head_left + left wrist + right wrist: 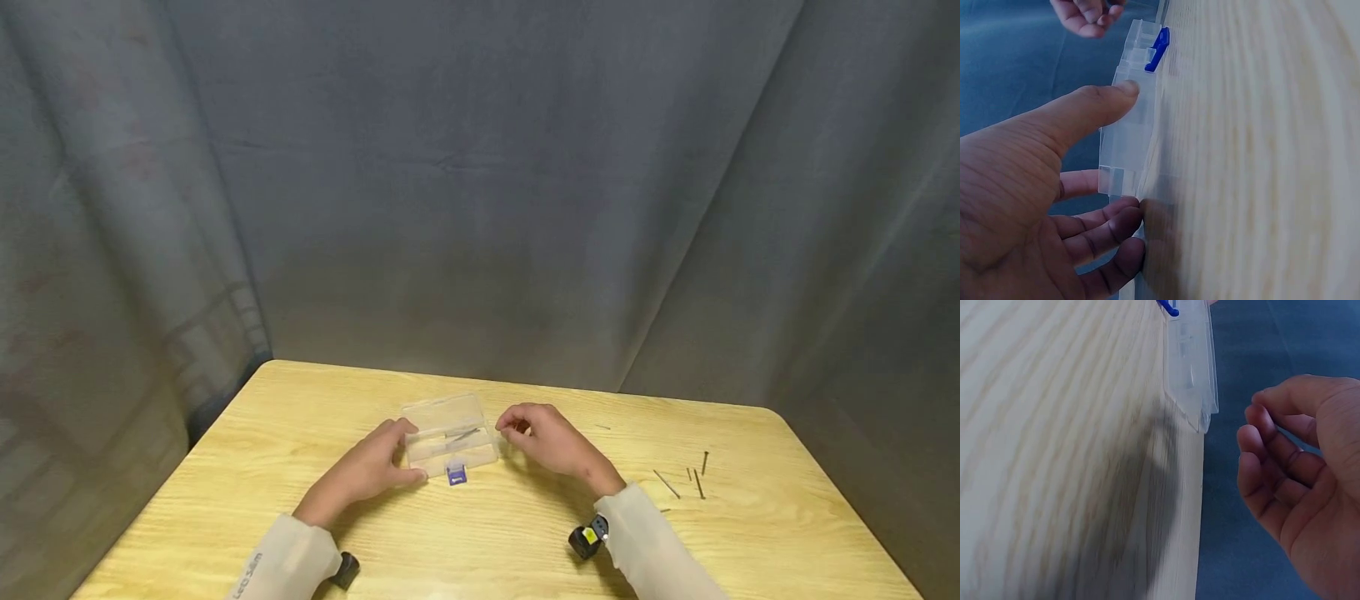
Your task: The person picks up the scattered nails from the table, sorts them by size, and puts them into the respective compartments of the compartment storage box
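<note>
A clear plastic box lies on the table with its lid raised at the far side. Its blue latch hangs at the front. Thin metal nails rest inside. My left hand grips the box's left end, thumb at the near corner and fingers round the side and back. Just off the right end is my right hand, fingers loosely curled and thumb close to the index fingertip. Nothing shows between those fingertips in the right wrist view, where the hand is apart from the box.
Several loose nails lie on the wooden table to the right, among them a dark headed one and a slanted one. A tiny thin piece lies farther back. Grey curtains stand behind the table and at both sides.
</note>
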Demonstrator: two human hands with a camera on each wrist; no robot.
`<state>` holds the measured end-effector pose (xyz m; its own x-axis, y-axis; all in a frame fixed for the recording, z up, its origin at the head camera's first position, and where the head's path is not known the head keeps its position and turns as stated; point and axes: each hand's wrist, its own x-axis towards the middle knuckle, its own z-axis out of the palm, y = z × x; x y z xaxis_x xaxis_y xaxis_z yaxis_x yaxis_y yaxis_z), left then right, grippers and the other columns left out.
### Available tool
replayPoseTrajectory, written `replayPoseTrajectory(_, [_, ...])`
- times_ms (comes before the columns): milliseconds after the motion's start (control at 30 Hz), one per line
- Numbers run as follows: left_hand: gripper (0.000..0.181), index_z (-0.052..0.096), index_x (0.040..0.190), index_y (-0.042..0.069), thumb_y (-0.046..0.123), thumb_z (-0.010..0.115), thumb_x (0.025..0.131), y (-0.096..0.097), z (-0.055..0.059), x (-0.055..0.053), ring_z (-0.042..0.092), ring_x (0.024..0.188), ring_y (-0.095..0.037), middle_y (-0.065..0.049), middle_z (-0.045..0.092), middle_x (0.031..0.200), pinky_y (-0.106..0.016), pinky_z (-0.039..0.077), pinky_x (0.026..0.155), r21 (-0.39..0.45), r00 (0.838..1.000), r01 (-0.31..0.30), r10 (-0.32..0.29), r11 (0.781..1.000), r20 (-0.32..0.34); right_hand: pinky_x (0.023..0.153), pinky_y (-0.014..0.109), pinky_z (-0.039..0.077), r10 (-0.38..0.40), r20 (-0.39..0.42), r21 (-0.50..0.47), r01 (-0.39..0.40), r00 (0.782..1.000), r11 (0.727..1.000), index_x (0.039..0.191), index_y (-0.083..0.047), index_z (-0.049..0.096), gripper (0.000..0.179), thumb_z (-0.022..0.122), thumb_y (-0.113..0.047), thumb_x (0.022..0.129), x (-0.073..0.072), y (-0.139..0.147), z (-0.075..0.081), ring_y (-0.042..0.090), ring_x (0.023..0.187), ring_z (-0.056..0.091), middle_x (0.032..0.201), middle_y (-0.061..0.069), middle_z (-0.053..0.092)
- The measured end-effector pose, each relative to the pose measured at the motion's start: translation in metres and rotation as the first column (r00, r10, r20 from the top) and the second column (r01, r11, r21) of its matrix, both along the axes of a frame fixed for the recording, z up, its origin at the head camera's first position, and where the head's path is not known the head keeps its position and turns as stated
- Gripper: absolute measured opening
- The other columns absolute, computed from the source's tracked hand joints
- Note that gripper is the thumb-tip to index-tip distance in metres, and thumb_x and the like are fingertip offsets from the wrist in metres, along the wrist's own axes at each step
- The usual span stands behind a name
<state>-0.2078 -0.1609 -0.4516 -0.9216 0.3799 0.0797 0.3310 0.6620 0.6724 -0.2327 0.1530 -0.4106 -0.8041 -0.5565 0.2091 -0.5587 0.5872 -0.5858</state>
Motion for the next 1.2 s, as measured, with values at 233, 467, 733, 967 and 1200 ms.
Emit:
replayPoseTrajectory(233, [0.064, 0.056, 0.131, 0.002, 0.032, 0.088, 0.083, 0.001, 0.001, -0.002, 0.053, 0.090, -0.019, -0.007, 0.057, 0.108, -0.046, 0.048, 0.083, 0.016, 1.000, 0.015, -0.015, 1.000, -0.012, 0.073, 0.031, 0.052, -0.013, -0.012, 0.053, 0.014, 1.000, 0.999, 0.102, -0.004, 0.074, 0.011, 0.063, -0.006, 0.102, 0.012, 0.017, 0.005, 0.009, 0.083, 0.061, 0.093, 0.003, 0.071])
replayPoseTrajectory(467, [0.066, 0.056, 0.132, 0.003, 0.032, 0.088, 0.083, 0.002, 0.000, -0.001, 0.052, 0.089, -0.018, -0.005, 0.057, 0.109, -0.043, 0.047, 0.081, 0.006, 1.000, 0.004, -0.004, 1.000, 0.009, 0.070, 0.029, 0.051, -0.032, -0.058, 0.138, 0.040, 0.998, 0.990, 0.098, -0.007, 0.074, 0.011, 0.063, -0.005, 0.100, 0.023, 0.038, 0.009, 0.004, 0.076, 0.057, 0.088, -0.007, 0.067])
replayPoseTrajectory(733, [0.064, 0.057, 0.130, 0.004, 0.033, 0.089, 0.082, -0.001, -0.001, -0.001, 0.051, 0.089, -0.018, -0.005, 0.057, 0.108, -0.043, 0.047, 0.080, 0.020, 1.000, -0.001, 0.001, 1.000, 0.003, 0.068, 0.029, 0.050, -0.067, -0.046, 0.180, 0.074, 0.997, 0.981, 0.098, -0.008, 0.074, 0.011, 0.064, -0.005, 0.100, 0.041, 0.068, 0.013, 0.004, 0.075, 0.055, 0.090, -0.003, 0.069])
replayPoseTrajectory(967, [0.061, 0.058, 0.127, 0.004, 0.030, 0.090, 0.082, -0.001, 0.000, 0.000, 0.049, 0.086, -0.019, -0.005, 0.055, 0.104, -0.038, 0.045, 0.075, 0.047, 1.000, 0.009, -0.009, 0.999, -0.009, 0.066, 0.029, 0.051, -0.123, -0.078, 0.213, 0.137, 0.989, 0.967, 0.097, -0.011, 0.074, 0.007, 0.068, -0.007, 0.099, 0.062, 0.096, 0.018, 0.001, 0.077, 0.057, 0.089, -0.009, 0.067])
replayPoseTrajectory(1200, [0.059, 0.058, 0.127, 0.004, 0.029, 0.089, 0.083, 0.001, 0.001, 0.001, 0.048, 0.086, -0.019, -0.006, 0.055, 0.104, -0.037, 0.044, 0.075, 0.058, 1.000, 0.013, -0.013, 0.998, 0.000, 0.063, 0.028, 0.050, -0.192, -0.164, 0.268, 0.231, 0.968, 0.935, 0.095, -0.010, 0.074, 0.003, 0.072, -0.009, 0.097, 0.079, 0.127, 0.020, -0.001, 0.073, 0.055, 0.086, -0.011, 0.065])
